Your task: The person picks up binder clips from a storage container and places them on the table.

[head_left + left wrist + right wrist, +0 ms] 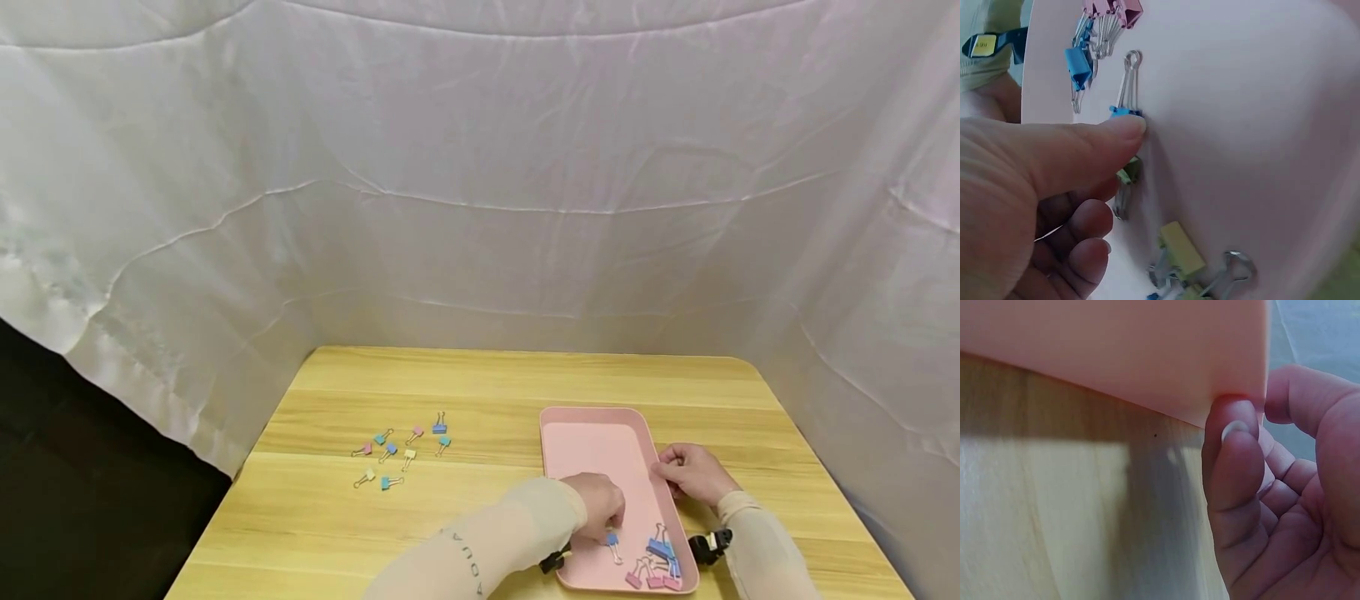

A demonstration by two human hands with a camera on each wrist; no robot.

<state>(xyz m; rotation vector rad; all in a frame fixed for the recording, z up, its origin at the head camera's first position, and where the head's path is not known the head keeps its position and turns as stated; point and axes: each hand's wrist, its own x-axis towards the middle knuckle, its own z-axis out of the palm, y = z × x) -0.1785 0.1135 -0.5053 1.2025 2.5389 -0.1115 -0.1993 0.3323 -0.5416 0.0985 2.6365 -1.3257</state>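
Over the lower part of the pink tray (592, 425), my left hand (600, 504) pinches a blue binder clip (612, 540). In the left wrist view the thumb covers part of that blue clip (1125, 112), whose wire handles point away; the fingertips behind are hidden. A green binder clip (1129, 170) shows just below the thumb. My right hand (693, 473) grips the tray's right rim, with the wall between thumb and fingers in the right wrist view. Pink clips (654, 581) and blue clips (662, 547) lie in the tray's near right corner.
Several binder clips in pink, blue, yellow and teal lie loose on the left of the wooden table (480, 383); one is a yellow clip (409, 455). A yellow clip (1182, 249) lies among others near the left hand in the tray. Pale curtains (525, 250) surround the table.
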